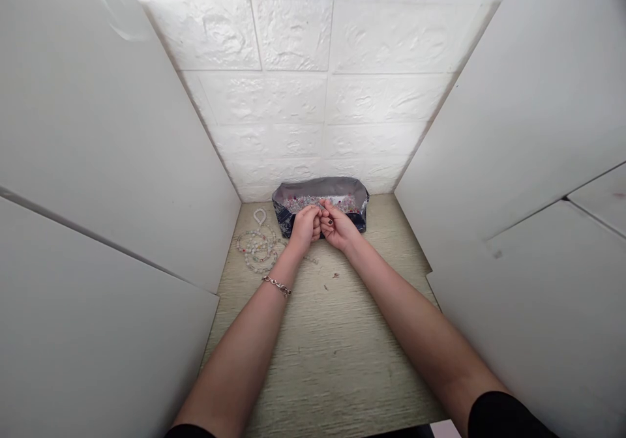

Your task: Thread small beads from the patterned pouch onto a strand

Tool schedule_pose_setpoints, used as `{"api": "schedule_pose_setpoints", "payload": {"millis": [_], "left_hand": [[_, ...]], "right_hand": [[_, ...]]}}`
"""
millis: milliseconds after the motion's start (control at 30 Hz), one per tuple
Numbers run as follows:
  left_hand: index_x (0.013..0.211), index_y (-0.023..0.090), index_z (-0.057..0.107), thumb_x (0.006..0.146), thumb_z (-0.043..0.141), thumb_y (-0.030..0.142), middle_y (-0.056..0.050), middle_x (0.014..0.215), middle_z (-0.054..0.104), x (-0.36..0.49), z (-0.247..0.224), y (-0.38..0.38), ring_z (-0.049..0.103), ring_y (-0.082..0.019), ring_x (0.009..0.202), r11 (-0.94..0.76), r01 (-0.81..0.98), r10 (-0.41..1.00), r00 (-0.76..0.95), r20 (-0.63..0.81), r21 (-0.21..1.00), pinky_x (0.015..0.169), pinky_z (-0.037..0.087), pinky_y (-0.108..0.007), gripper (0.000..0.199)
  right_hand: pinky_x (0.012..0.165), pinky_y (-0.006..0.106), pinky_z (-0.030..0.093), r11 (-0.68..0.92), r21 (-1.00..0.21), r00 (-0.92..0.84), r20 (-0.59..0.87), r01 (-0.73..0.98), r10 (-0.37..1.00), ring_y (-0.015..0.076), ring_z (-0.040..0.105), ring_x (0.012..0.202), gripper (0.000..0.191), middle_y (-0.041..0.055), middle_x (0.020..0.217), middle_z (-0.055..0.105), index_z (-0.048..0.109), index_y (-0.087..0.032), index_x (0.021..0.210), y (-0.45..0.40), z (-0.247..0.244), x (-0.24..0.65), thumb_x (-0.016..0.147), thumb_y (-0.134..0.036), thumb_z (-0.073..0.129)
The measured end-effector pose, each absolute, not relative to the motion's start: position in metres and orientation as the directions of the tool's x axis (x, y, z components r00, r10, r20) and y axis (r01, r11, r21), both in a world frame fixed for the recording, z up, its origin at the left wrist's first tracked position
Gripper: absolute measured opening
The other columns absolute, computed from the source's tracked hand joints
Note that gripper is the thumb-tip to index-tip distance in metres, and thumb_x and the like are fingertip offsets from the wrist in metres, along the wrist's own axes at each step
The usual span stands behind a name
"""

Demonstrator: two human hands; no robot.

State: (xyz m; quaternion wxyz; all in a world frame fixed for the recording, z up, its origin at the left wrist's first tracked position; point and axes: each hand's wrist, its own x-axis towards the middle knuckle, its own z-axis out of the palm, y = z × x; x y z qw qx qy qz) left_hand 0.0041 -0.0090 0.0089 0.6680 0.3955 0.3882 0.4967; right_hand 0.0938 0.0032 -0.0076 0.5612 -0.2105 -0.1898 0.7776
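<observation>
A dark patterned pouch (320,184) with a grey lining lies open against the wall, filled with small clear, pink and red beads (300,202). In front of it, my left hand (306,224) is closed, with thumb and finger pressed together. Touching it at the fingertips is my right hand (337,225), pinched in the same way. Whatever lies between the fingertips is too small to make out. Strung pale beads (259,246) lie coiled on the table left of my left hand, and a short end of a strand shows just below that hand.
The pale wooden table (337,353) has a few tiny dark bits (335,275) on it. White panels (147,164) (489,131) rise on both sides, with a white brick-pattern wall (313,99) behind. A pink-and-black object (444,429) shows at the bottom edge.
</observation>
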Motion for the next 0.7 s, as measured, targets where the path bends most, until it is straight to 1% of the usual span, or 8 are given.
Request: {"api": "schedule_pose_setpoints", "payload": {"millis": [267,500,700], "left_hand": [[0.059,0.018,0.038,0.070,0.043,0.024,0.010,0.034,0.023,0.0039,0.0077,-0.0081,0.016,-0.002,0.023,0.186,-0.357,0.973,0.200,-0.120,0.916,0.026,0.010,-0.015,0.013],[0.060,0.017,0.041,0.069,0.046,0.027,0.010,0.035,0.024,0.0036,0.0036,-0.0057,0.018,-0.002,0.024,0.189,-0.356,0.973,0.192,-0.126,0.915,0.026,0.010,-0.015,0.014],[0.060,0.016,0.043,0.068,0.050,0.031,0.010,0.038,0.025,-0.0009,0.0026,-0.0034,0.019,-0.001,0.025,0.219,-0.388,0.960,0.250,-0.126,0.895,0.027,0.012,-0.015,0.018]], "right_hand": [[0.028,0.008,0.020,-0.286,-0.551,-0.272,-0.110,-0.784,0.956,-0.0001,0.032,0.032,0.008,-0.0053,0.049,0.044,0.050,-0.012,0.080,0.0021,-0.0067,0.0932,0.079,-0.018,0.046],[0.028,0.009,0.020,-0.280,-0.578,-0.265,-0.112,-0.767,0.958,0.0001,0.033,0.033,0.010,-0.0056,0.049,0.045,0.052,-0.012,0.080,0.0019,-0.0070,0.0931,0.073,-0.020,0.054],[0.028,0.009,0.021,-0.280,-0.637,-0.280,-0.104,-0.718,0.954,-0.0003,0.031,0.033,0.016,-0.0065,0.048,0.044,0.053,-0.012,0.079,0.0008,-0.0060,0.0924,0.067,-0.021,0.061]]}}
